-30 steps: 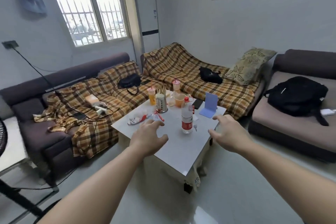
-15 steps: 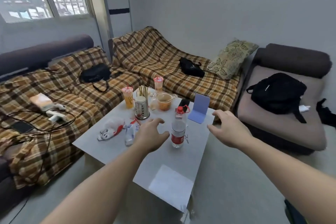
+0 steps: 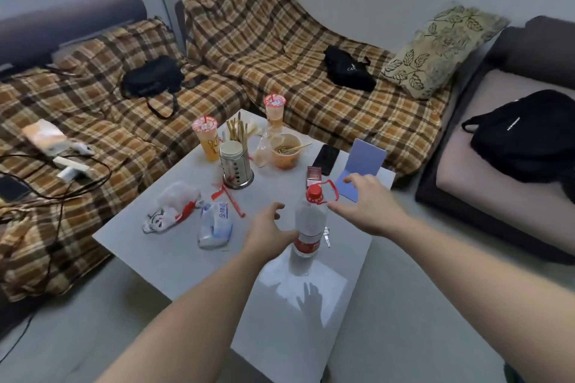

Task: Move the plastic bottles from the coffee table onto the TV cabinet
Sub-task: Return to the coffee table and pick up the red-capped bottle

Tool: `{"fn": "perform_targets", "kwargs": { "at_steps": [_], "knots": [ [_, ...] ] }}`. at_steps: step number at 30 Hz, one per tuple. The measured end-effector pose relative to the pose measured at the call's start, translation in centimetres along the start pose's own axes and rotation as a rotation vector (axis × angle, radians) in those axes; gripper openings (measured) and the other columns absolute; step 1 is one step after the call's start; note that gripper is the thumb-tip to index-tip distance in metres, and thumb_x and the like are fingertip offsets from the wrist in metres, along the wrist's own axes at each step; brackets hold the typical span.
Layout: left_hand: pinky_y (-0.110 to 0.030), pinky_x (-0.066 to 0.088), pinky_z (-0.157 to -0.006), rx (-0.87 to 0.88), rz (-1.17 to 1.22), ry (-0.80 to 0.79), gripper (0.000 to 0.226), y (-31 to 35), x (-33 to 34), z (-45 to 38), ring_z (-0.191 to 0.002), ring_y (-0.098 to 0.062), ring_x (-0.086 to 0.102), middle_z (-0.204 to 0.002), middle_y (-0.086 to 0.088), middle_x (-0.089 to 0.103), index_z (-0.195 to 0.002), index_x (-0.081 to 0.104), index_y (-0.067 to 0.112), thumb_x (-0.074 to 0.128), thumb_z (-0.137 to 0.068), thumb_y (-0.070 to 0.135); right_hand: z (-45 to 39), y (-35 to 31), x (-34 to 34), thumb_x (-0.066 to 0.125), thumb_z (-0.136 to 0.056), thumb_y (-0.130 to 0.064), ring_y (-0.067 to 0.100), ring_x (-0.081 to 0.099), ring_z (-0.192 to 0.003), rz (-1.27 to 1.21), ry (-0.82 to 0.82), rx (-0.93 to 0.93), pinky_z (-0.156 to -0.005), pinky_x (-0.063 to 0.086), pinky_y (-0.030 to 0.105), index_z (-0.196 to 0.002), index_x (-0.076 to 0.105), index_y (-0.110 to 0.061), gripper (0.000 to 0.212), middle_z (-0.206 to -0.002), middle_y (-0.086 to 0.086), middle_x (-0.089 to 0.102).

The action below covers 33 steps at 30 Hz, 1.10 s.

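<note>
A clear plastic bottle point(image 3: 309, 221) with a red cap and red label stands upright on the white coffee table point(image 3: 193, 261), near its middle. My left hand point(image 3: 269, 232) is just left of the bottle, fingers apart, close to its side or touching it. My right hand point(image 3: 364, 205) hovers to the right of the bottle's cap, fingers spread, holding nothing. The TV cabinet is out of view.
On the table's far half stand two sealed drink cups point(image 3: 207, 141), a metal chopstick holder point(image 3: 236, 165), an orange bowl point(image 3: 285, 149), a phone point(image 3: 326, 158), a purple stand point(image 3: 362, 165) and plastic bags point(image 3: 214, 224). Plaid-covered sofas with black bags surround the table.
The view has moved closer to the table and tilted down. Both hands have closed in on the bottle, the left beside its body, the right near its cap.
</note>
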<state>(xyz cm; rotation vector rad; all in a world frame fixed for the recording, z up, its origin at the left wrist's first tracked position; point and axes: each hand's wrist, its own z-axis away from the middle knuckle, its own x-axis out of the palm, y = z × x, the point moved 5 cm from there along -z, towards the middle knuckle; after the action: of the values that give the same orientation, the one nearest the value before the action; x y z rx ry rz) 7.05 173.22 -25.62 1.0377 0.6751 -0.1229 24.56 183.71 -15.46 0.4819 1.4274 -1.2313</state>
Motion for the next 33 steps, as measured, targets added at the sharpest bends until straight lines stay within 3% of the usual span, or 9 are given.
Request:
{"fn": "perform_targets", "kwargs": {
  "at_steps": [6, 12, 20, 24, 30, 33],
  "knots": [
    [-0.034, 0.045, -0.088, -0.097, 0.165, -0.047, 0.094, -2.2, 5.1, -5.2, -0.107, -0.019, 0.051, -0.128, 0.000, 0.049, -0.140, 0.032, 0.036, 0.085, -0.062, 0.032, -5.8, -0.3, 2.9, 0.058, -0.080, -0.061, 0.028, 0.051, -0.117, 0.148, -0.019, -0.110, -0.093, 0.047, 0.044, -0.127, 0.052, -0.021, 0.063, -0.129, 0.006, 0.056],
    [-0.036, 0.046, -0.095, -0.101, 0.259, -0.092, 0.095, -4.3, 9.2, -8.9, -0.114, -0.016, 0.053, -0.136, 0.007, 0.050, -0.137, 0.035, 0.036, 0.084, -0.056, 0.031, -9.3, -0.9, 6.4, 0.054, -0.085, -0.054, 0.028, 0.049, -0.118, 0.263, -0.075, -0.226, -0.094, 0.039, 0.044, -0.133, 0.048, -0.025, 0.056, -0.129, 0.004, 0.055],
    [-0.041, 0.054, -0.085, -0.062, 0.341, -0.096, 0.098, -5.4, 11.6, -10.9, -0.106, -0.004, 0.059, -0.118, 0.023, 0.057, -0.125, 0.033, 0.051, 0.085, -0.044, 0.041, -10.8, -0.8, 8.3, 0.060, -0.087, -0.043, 0.029, 0.058, -0.092, 0.202, -0.097, -0.289, -0.071, 0.048, 0.037, -0.109, 0.057, -0.020, 0.032, -0.103, 0.004, 0.054],
    [-0.036, 0.055, -0.074, -0.020, 0.304, -0.069, 0.096, -5.6, 12.2, -11.3, -0.095, 0.009, 0.056, -0.105, 0.040, 0.051, -0.122, 0.031, 0.055, 0.086, -0.044, 0.043, -11.0, -0.5, 8.5, 0.065, -0.086, -0.042, 0.027, 0.055, -0.090, 0.160, -0.072, -0.315, -0.073, 0.048, 0.037, -0.108, 0.059, -0.017, 0.033, -0.095, -0.002, 0.046],
    [-0.033, 0.053, -0.070, 0.009, 0.183, -0.071, 0.087, -5.3, 11.8, -11.4, -0.091, -0.007, 0.058, -0.102, 0.027, 0.056, -0.121, 0.030, 0.053, 0.076, -0.047, 0.049, -10.7, -0.1, 8.1, 0.065, -0.087, -0.041, 0.026, 0.054, -0.089, 0.123, -0.049, -0.305, -0.070, 0.044, 0.034, -0.102, 0.058, -0.014, 0.031, -0.091, -0.003, 0.043],
    [-0.031, 0.049, -0.064, 0.009, 0.158, -0.055, 0.084, -4.6, 10.8, -10.9, -0.085, -0.010, 0.058, -0.094, 0.024, 0.056, -0.117, 0.030, 0.053, 0.073, -0.045, 0.051, -10.4, -0.5, 6.9, 0.062, -0.087, -0.044, 0.027, 0.055, -0.092, 0.116, -0.049, -0.313, -0.077, 0.050, 0.043, -0.102, 0.059, -0.014, 0.033, -0.093, -0.003, 0.045]
  ]
}}
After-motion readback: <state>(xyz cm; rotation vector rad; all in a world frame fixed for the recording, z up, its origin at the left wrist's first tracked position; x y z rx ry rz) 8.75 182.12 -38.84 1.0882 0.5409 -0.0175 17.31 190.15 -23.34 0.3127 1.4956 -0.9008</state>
